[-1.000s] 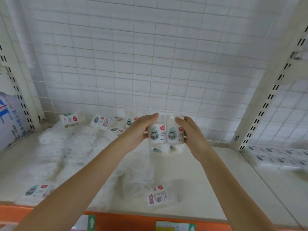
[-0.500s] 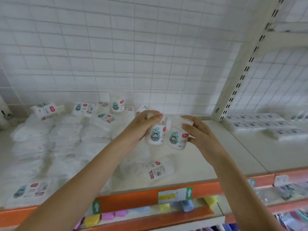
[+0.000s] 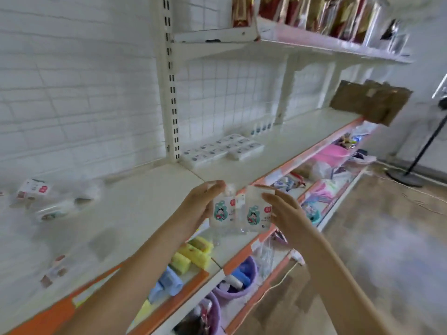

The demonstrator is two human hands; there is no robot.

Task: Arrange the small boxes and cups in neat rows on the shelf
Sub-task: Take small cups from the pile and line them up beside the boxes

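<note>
Bright, even light; heavy motion blur.

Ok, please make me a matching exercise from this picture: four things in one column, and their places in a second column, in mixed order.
Things:
1. two cups
2. flat white boxes
3. yellow sponges
4. cardboard piece

Places:
A. on the lower shelf, under the orange edge
B. at the far right end of the middle shelf
C. between the left hand and the right hand, side by side
D. in rows on the middle shelf, beside the slotted upright post

Pairs: 1-C, 2-D, 3-A, 4-B
</note>
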